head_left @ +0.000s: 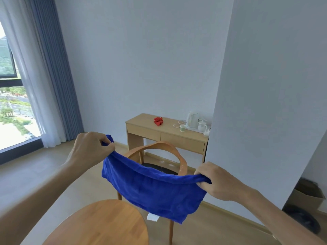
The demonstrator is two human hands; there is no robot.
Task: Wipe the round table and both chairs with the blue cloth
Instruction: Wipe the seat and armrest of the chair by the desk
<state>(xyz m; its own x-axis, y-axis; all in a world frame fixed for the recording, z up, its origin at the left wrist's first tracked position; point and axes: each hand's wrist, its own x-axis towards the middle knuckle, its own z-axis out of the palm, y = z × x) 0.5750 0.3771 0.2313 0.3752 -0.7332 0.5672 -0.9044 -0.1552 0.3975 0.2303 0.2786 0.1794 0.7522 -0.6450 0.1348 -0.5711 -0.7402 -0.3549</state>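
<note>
A: While both hands hold it up above the far edge of the round bench [99,225], the blue cloth [154,190] hangs spread between them, covering part of the wooden chair [182,161] behind.

B: What grip do the hands have?

A: The left hand [88,147] pinches one top corner in curled fingers; the right hand [214,181] bunches the opposite corner the same way. Neither has anything else.

B: Where could this go wrong?

A: The cloth sags in the middle, and a white tag [152,216] dangles at its lower edge. Lowered like this, it would probably land crumpled and wipe only a strip of the bench. If one pinch slips, it likely swings down onto the floor and picks up grit.

B: Any other hazard?

A: The chair's curved backrest sits just behind the hanging fabric; a loose fold might snag there. A second chair is not in view. The kettle [192,120] and cups stand on a desk [146,133] well apart against the wall, out of reach.
</note>
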